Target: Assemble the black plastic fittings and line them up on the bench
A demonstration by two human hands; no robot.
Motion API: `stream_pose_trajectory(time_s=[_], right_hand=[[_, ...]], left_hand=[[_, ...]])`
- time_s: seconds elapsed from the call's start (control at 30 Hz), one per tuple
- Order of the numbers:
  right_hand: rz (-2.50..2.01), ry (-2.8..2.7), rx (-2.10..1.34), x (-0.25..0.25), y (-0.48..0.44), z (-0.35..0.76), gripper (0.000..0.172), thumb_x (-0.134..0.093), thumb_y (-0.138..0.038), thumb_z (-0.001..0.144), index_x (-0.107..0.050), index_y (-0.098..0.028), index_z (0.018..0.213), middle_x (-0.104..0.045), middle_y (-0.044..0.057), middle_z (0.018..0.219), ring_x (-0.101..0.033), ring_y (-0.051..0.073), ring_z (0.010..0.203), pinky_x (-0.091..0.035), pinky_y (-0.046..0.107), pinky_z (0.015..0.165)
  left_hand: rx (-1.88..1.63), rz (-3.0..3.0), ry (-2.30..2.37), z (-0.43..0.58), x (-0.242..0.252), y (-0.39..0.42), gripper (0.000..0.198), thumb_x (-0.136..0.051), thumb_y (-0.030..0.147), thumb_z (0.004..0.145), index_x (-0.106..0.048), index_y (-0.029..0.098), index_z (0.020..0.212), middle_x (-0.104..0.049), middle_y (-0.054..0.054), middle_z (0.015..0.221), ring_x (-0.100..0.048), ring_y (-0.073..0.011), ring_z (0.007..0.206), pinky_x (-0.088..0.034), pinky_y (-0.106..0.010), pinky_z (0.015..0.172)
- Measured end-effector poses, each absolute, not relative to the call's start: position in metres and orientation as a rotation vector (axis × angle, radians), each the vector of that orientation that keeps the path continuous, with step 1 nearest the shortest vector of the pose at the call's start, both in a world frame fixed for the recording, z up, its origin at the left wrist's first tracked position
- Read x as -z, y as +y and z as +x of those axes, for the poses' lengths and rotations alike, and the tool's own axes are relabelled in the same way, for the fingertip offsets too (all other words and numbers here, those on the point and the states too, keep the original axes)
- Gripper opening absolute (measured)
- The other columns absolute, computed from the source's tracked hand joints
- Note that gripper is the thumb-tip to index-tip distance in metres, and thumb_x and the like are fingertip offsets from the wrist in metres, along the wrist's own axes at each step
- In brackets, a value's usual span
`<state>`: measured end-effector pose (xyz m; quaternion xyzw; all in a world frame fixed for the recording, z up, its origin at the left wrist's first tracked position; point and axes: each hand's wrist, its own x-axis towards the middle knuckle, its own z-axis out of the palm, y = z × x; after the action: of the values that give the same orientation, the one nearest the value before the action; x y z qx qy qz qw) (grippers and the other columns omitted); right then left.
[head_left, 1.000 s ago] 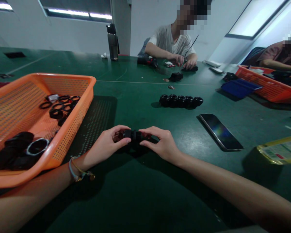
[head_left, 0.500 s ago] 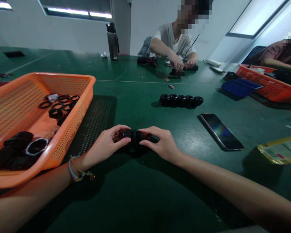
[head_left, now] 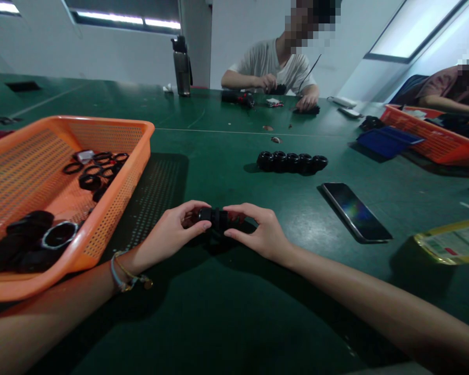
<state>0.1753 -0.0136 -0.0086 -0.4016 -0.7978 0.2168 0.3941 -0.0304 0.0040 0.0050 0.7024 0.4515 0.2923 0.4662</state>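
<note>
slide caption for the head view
Left hand and right hand grip a black fitting at the green table, beside an orange basket.

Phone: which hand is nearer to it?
Right. The right hand sits just left of the phone, not touching; the left hand is farther left, across the black part both hold.

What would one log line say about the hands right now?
left hand: grips black fitting | right hand: grips its other end | orange basket: left of hands | phone: right
</note>
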Motion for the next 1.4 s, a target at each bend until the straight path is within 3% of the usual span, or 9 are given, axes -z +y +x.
stream_pose_trajectory(time_s=[0.73,1.1,1.4], right_hand=[[-1.038,-1.99,-0.553,0.0129,-0.0117,0.1755,0.027,-0.071,-0.02,0.073,-0.068,-0.02,0.1,-0.072,0.002,0.083,-0.066,0.014,0.073,-0.053,0.028,0.067],[-1.028,-2.005,-0.452,0.0117,-0.0121,0.1774,0.026,-0.071,-0.02,0.073,-0.069,-0.024,0.099,-0.064,0.008,0.113,-0.059,0.022,0.106,-0.049,0.044,0.09],[-1.037,-2.013,-0.477,0.0108,-0.0116,0.1769,0.024,-0.07,-0.021,0.074,-0.069,-0.025,0.098,-0.065,0.006,0.108,-0.059,0.022,0.103,-0.049,0.043,0.089]], left_hand=[[-0.73,1.737,1.106,-0.0307,-0.0047,0.0037,0.041,-0.057,0.041,0.068,-0.058,0.013,0.099,-0.064,-0.004,0.082,-0.057,-0.0154,0.065,-0.048,-0.027,0.059],[-0.718,1.728,1.099,-0.0303,-0.0033,0.004,0.041,-0.057,0.041,0.069,-0.058,0.014,0.1,-0.064,-0.004,0.082,-0.057,-0.0162,0.067,-0.048,-0.027,0.06],[-0.712,1.737,1.097,-0.0307,-0.0037,0.0045,0.04,-0.057,0.041,0.07,-0.058,0.015,0.099,-0.065,-0.004,0.082,-0.059,-0.0172,0.069,-0.048,-0.028,0.062]])
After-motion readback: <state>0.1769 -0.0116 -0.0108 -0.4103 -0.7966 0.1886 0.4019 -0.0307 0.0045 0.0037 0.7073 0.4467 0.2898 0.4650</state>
